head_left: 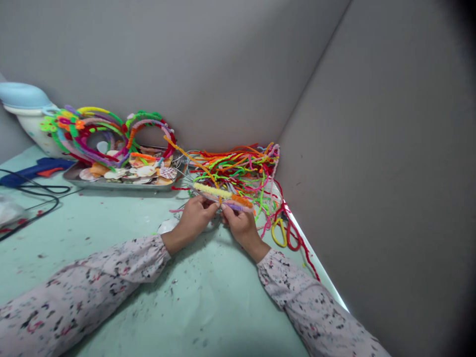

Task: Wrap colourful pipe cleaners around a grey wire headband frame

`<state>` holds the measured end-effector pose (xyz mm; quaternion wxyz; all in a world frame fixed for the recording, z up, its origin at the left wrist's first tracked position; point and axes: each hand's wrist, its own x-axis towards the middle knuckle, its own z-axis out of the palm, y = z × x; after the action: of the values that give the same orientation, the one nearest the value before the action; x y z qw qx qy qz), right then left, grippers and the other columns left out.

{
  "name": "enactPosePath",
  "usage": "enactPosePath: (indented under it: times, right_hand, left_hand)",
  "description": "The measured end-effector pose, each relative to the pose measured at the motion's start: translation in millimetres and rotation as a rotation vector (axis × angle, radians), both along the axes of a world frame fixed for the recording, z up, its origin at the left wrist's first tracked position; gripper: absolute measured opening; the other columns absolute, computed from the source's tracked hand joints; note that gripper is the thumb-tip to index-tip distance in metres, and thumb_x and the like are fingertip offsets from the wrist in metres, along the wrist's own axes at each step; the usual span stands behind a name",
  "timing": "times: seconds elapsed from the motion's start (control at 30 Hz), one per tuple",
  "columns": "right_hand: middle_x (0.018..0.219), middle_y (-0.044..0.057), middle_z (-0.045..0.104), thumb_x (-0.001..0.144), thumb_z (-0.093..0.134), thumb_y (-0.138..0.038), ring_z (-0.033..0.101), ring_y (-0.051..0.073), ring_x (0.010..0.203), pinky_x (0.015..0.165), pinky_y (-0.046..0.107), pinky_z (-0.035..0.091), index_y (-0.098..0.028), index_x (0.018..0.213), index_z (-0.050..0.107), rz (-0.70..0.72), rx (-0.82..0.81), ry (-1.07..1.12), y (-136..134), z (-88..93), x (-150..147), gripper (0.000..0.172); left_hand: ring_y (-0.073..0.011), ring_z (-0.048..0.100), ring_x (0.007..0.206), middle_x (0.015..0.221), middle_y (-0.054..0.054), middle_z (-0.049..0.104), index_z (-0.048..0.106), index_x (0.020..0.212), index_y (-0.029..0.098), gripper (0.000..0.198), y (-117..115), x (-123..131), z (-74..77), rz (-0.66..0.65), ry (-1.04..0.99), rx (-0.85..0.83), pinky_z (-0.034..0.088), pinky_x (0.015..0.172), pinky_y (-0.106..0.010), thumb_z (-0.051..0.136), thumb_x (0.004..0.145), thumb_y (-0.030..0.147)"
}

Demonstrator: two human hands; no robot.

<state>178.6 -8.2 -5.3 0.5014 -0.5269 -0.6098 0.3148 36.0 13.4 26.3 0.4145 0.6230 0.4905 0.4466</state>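
Note:
My left hand (196, 218) and my right hand (241, 225) meet above the mint-green table, fingers pinched together on a fuzzy band (211, 191). The band shows pale yellow, orange, pink and purple parts. From between the hands a thin orange pipe cleaner (193, 159) rises up and to the left. My fingertips nearly touch at the band's middle, and they partly hide it. Directly behind the hands lies a pile of colourful pipe cleaners (241, 166).
A metal tray (122, 185) holds shells, with decorated fuzzy hoops (150, 119) standing in it. At the left are a blue glue gun (33, 168), a black cord (40, 218) and a blue-lidded bin (33, 121). Scissors (279, 233) lie near the right edge, by the grey partition (379, 163).

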Motion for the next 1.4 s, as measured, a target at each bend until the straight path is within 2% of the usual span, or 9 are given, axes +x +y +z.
enactPosePath:
  times: [0.2, 0.33, 0.53, 0.73, 0.83, 0.93, 1.1, 1.27, 1.4]
  right_hand:
    - [0.064, 0.0, 0.065, 0.09, 0.05, -0.04, 0.061, 0.016, 0.057, 0.054, 0.027, 0.047, -0.021, 0.085, 0.068, -0.023, 0.024, -0.018, -1, -1.9, 0, 0.026]
    - [0.061, 0.001, 0.066, 0.089, 0.049, -0.04, 0.059, 0.016, 0.053, 0.051, 0.027, 0.046, -0.02, 0.082, 0.069, -0.047, 0.028, -0.038, 0, -4.0, 1, 0.029]
    - [0.062, 0.0, 0.065, 0.087, 0.051, -0.038, 0.06, 0.015, 0.052, 0.052, 0.025, 0.047, -0.021, 0.08, 0.067, -0.046, -0.017, -0.015, 0, -1.3, -1, 0.024]
    - [0.058, -0.002, 0.062, 0.083, 0.055, -0.04, 0.058, 0.014, 0.049, 0.047, 0.023, 0.045, -0.02, 0.078, 0.066, -0.064, -0.086, 0.042, 0, 2.4, 0, 0.023]
    - [0.052, -0.002, 0.06, 0.081, 0.056, -0.038, 0.058, 0.014, 0.047, 0.047, 0.023, 0.045, -0.019, 0.067, 0.065, -0.114, -0.096, 0.015, 2, 3.3, 1, 0.024]
    - [0.051, -0.002, 0.06, 0.079, 0.054, -0.031, 0.058, 0.014, 0.047, 0.048, 0.023, 0.044, -0.019, 0.059, 0.061, -0.141, -0.092, -0.033, 3, 3.6, 1, 0.025]
    - [0.05, -0.002, 0.059, 0.078, 0.052, -0.026, 0.058, 0.014, 0.049, 0.051, 0.023, 0.044, -0.02, 0.056, 0.059, -0.125, -0.054, -0.079, 3, 4.1, 1, 0.024]
    - [0.052, -0.002, 0.059, 0.079, 0.049, -0.023, 0.057, 0.015, 0.052, 0.053, 0.024, 0.043, -0.02, 0.06, 0.059, -0.102, 0.012, -0.153, 0, 6.7, 1, 0.022]
    - [0.057, -0.001, 0.061, 0.081, 0.048, -0.021, 0.056, 0.016, 0.056, 0.058, 0.025, 0.044, -0.02, 0.063, 0.061, -0.1, 0.093, -0.209, -2, 9.7, 1, 0.022]
  left_hand:
    - [-0.0118, 0.046, 0.049, 0.052, 0.0, 0.055, 0.059, 0.057, 0.014, 0.026, 3, -1, -4.6, 0.002, 0.052, -0.037, 0.035, 0.049, -0.024, 0.06, 0.07, 0.036]
    - [-0.0119, 0.048, 0.05, 0.055, -0.001, 0.058, 0.06, 0.059, 0.014, 0.022, 2, 0, -4.3, 0.006, 0.026, -0.082, 0.035, 0.049, -0.024, 0.06, 0.069, 0.033]
    - [-0.0109, 0.046, 0.049, 0.052, 0.001, 0.054, 0.058, 0.057, 0.015, 0.017, 0, 1, -1.6, 0.0, -0.013, -0.112, 0.034, 0.047, -0.023, 0.058, 0.069, 0.028]
    - [-0.0113, 0.048, 0.051, 0.057, 0.001, 0.056, 0.059, 0.063, 0.015, 0.016, 0, 1, -6.7, -0.035, -0.054, -0.125, 0.037, 0.049, -0.023, 0.059, 0.07, 0.029]
    - [-0.0123, 0.05, 0.055, 0.062, 0.001, 0.059, 0.062, 0.07, 0.015, 0.018, 0, 0, -8.2, -0.099, -0.019, -0.076, 0.038, 0.053, -0.023, 0.057, 0.075, 0.032]
    - [-0.0133, 0.05, 0.057, 0.058, 0.002, 0.056, 0.057, 0.065, 0.017, 0.019, -1, -2, -6.4, -0.102, 0.096, -0.006, 0.037, 0.055, -0.024, 0.054, 0.077, 0.031]
    - [-0.0155, 0.052, 0.06, 0.058, 0.002, 0.055, 0.052, 0.06, 0.019, 0.022, -2, -4, -1.8, -0.06, 0.217, 0.046, 0.038, 0.059, -0.026, 0.051, 0.079, 0.03]
    - [-0.0183, 0.052, 0.063, 0.055, -0.001, 0.055, 0.053, 0.054, 0.02, 0.028, 0, -9, -3.2, -0.118, 0.309, 0.105, 0.038, 0.063, -0.028, 0.049, 0.079, 0.032]
    - [-0.0176, 0.051, 0.059, 0.054, -0.001, 0.055, 0.054, 0.054, 0.02, 0.03, 0, -9, -3.1, -0.112, 0.251, 0.102, 0.035, 0.059, -0.029, 0.05, 0.08, 0.034]
